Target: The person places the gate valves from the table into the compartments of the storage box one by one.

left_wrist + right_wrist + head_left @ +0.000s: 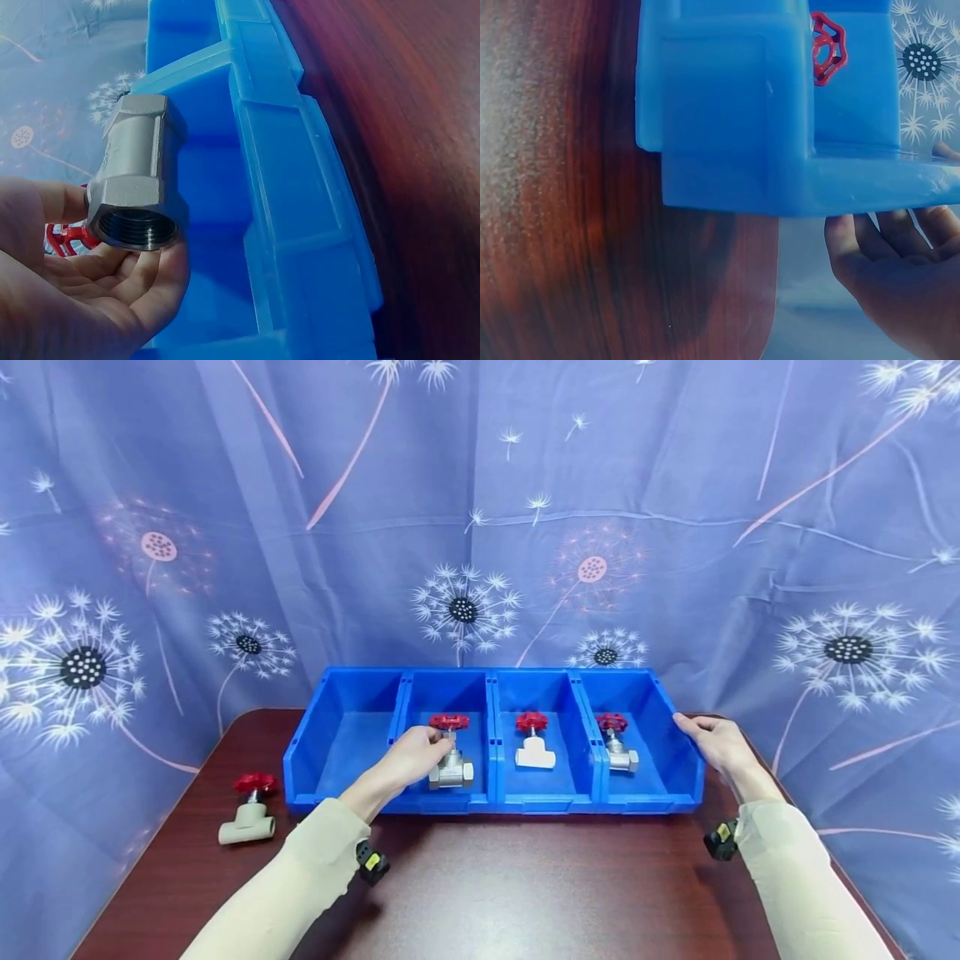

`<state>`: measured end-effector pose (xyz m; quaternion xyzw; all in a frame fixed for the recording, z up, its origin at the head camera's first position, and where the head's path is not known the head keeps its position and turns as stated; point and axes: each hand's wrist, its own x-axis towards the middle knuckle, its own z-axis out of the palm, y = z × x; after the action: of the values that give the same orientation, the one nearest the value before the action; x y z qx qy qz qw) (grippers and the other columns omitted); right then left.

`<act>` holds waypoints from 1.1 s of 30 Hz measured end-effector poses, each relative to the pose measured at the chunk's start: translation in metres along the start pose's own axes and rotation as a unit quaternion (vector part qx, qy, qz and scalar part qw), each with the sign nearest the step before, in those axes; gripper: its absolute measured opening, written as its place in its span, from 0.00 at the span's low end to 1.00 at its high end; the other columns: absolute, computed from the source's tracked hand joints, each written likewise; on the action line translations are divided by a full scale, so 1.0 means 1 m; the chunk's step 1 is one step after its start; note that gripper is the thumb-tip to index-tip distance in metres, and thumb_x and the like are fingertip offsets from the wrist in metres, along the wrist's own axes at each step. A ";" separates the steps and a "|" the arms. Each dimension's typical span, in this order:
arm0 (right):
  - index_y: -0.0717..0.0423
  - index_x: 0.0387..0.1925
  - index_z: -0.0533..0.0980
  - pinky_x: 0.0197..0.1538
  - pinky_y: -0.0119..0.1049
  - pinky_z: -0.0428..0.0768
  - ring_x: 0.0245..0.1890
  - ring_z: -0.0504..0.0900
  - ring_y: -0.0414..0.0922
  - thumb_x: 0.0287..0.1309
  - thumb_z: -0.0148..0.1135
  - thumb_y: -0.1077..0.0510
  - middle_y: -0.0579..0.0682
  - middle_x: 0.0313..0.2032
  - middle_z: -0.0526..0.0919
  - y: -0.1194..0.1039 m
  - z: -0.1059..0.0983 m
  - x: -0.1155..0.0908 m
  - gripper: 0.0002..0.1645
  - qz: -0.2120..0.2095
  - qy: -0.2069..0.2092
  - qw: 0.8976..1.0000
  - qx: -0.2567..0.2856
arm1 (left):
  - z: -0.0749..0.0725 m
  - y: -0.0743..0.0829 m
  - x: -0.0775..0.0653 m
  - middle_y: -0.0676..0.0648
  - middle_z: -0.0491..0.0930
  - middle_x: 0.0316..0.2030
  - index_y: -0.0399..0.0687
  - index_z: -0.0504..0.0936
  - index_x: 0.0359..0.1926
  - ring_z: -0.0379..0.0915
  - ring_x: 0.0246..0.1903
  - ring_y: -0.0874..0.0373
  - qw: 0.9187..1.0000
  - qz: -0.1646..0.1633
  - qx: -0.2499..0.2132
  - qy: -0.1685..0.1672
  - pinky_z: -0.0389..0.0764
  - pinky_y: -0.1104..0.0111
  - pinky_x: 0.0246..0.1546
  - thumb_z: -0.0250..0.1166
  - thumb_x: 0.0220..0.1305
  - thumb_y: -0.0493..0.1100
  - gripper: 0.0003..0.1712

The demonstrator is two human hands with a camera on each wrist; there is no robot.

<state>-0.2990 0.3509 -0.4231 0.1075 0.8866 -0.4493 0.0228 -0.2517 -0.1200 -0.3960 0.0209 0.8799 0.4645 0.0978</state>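
Note:
My left hand (411, 762) grips a metal valve (451, 770) with a red handwheel just below its stem, over the second compartment from the left. In the left wrist view the valve's threaded open end (139, 227) faces the camera, and the fingers curl behind its body. At the far right, my right hand (722, 745) holds the end wall of the blue divided bin (688, 768). Its fingers (907, 232) lie along the outside of that wall, with the thumb at the upper edge.
A white valve (535, 753) stands in the third compartment, and another metal valve (619, 755) in the rightmost one. Left of the bin, a beige valve with a red wheel (249, 823) lies on the brown table (555, 885). A patterned curtain (360, 585) hangs close behind.

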 end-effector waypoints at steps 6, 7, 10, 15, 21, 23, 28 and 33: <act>0.71 0.59 0.72 0.57 0.59 0.71 0.58 0.70 0.68 0.63 0.49 0.28 0.73 0.62 0.67 0.002 -0.002 0.000 0.49 -0.001 0.000 1.000 -0.001 | 0.006 0.002 0.009 0.47 0.71 0.27 0.41 0.80 0.40 0.65 0.27 0.56 1.000 -0.009 -0.007 0.000 0.64 0.67 0.24 0.56 0.71 0.47 0.14; 0.70 0.59 0.71 0.57 0.59 0.71 0.58 0.70 0.68 0.63 0.49 0.28 0.73 0.61 0.68 0.002 -0.002 0.000 0.49 -0.002 0.001 1.000 -0.001 | 0.008 0.002 0.011 0.47 0.73 0.29 0.40 0.80 0.41 0.66 0.28 0.55 1.000 -0.012 -0.009 0.002 0.65 0.67 0.25 0.56 0.72 0.47 0.14; 0.70 0.60 0.70 0.56 0.59 0.72 0.58 0.70 0.68 0.63 0.49 0.28 0.74 0.61 0.67 0.002 -0.003 0.000 0.49 0.001 0.000 1.000 0.002 | 0.012 0.002 0.017 0.46 0.75 0.32 0.40 0.79 0.43 0.68 0.31 0.54 1.000 -0.020 -0.013 0.009 0.67 0.67 0.27 0.56 0.72 0.47 0.14; 0.70 0.61 0.69 0.57 0.61 0.71 0.59 0.68 0.69 0.61 0.48 0.26 0.74 0.63 0.65 0.001 -0.001 0.001 0.52 0.010 -0.014 1.000 0.003 | 0.015 -0.006 0.025 0.45 0.75 0.33 0.40 0.79 0.39 0.70 0.32 0.54 0.998 -0.035 -0.032 0.034 0.69 0.66 0.28 0.55 0.72 0.47 0.14; 0.69 0.63 0.67 0.57 0.60 0.72 0.59 0.69 0.69 0.62 0.48 0.27 0.74 0.63 0.65 0.001 0.001 0.000 0.52 0.021 -0.016 1.000 0.015 | 0.021 -0.011 0.033 0.45 0.76 0.35 0.39 0.79 0.40 0.70 0.33 0.53 0.996 -0.049 -0.051 0.049 0.71 0.63 0.31 0.54 0.73 0.47 0.15; 0.70 0.64 0.67 0.56 0.59 0.72 0.59 0.69 0.69 0.63 0.49 0.28 0.74 0.63 0.65 0.000 0.001 0.000 0.51 0.022 -0.017 0.999 0.019 | 0.022 -0.012 0.035 0.44 0.75 0.35 0.39 0.79 0.40 0.70 0.34 0.52 0.996 -0.053 -0.048 0.055 0.71 0.63 0.32 0.54 0.73 0.46 0.14; 0.70 0.63 0.68 0.56 0.58 0.73 0.58 0.70 0.68 0.63 0.50 0.29 0.73 0.63 0.66 -0.001 0.001 0.000 0.50 0.017 -0.006 1.000 0.022 | 0.026 -0.016 0.041 0.45 0.73 0.33 0.40 0.77 0.38 0.68 0.35 0.52 0.994 -0.069 -0.043 0.069 0.68 0.63 0.33 0.54 0.72 0.45 0.12; 0.70 0.60 0.71 0.55 0.54 0.74 0.57 0.72 0.65 0.63 0.52 0.30 0.71 0.62 0.68 -0.002 0.001 0.000 0.48 0.009 0.010 1.000 0.016 | 0.029 -0.019 0.047 0.46 0.68 0.28 0.42 0.71 0.32 0.66 0.30 0.52 0.993 -0.079 -0.050 0.069 0.66 0.63 0.30 0.53 0.73 0.44 0.12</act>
<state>-0.2997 0.3493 -0.4225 0.1202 0.8784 -0.4623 0.0158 -0.2908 -0.1014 -0.4342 -0.0853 0.8592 0.4991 0.0739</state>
